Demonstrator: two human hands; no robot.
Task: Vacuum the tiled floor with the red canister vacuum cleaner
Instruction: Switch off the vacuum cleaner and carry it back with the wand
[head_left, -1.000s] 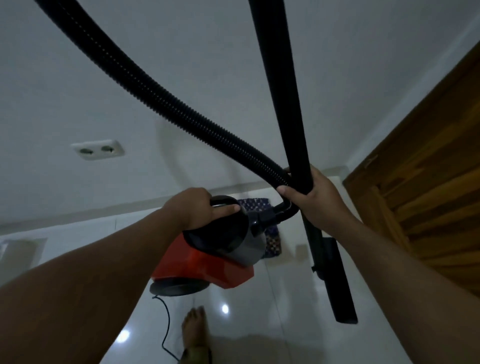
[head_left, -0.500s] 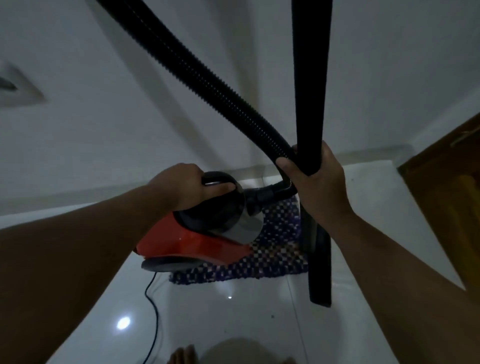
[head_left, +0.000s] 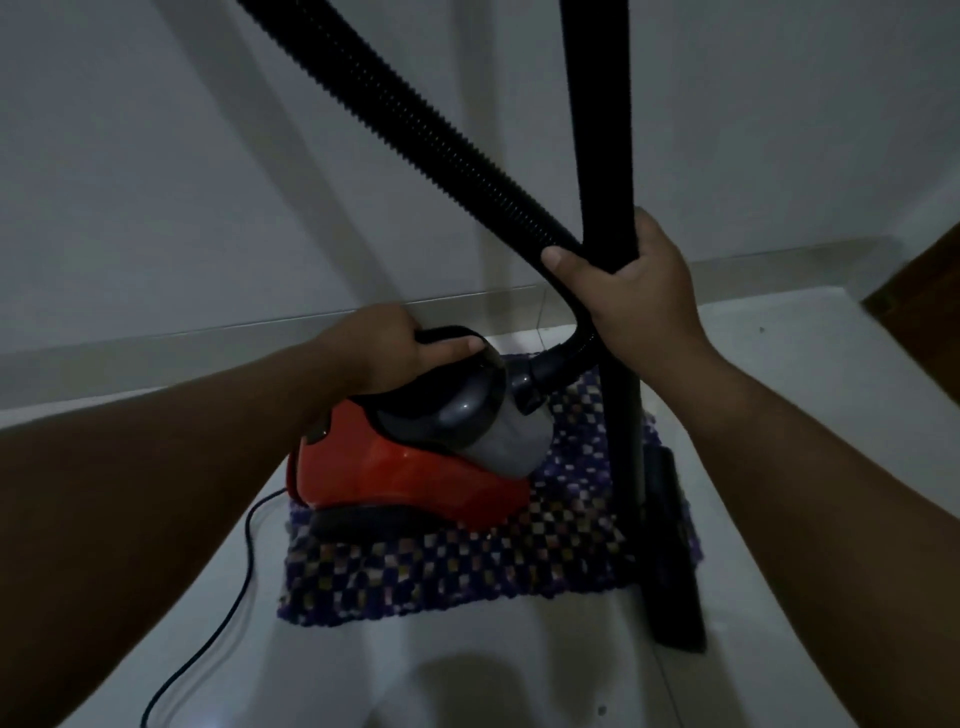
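One black power cord (head_left: 228, 603) trailed across the white tiled floor (head_left: 467, 675) at the left, running up to the rear of the single red canister vacuum cleaner (head_left: 405, 473). The left hand (head_left: 384, 353) gripped the black carry handle (head_left: 447, 335) on top of the canister, fingers curled around it and thumb laid along its top. The canister sat over the back part of one purple checkered mat (head_left: 467, 566); whether it rested on the mat or was held just above it could not be told. One ribbed black hose (head_left: 415, 119) ran from the canister's front up to the top left. The right hand (head_left: 639, 291) clasped one straight black wand (head_left: 602, 130), held upright, with the hose pinned beside it. One flat black floor nozzle (head_left: 670, 561) hung at the wand's lower end, by the mat's right edge. One strip of brown wooden door (head_left: 914, 280) showed at the far right.
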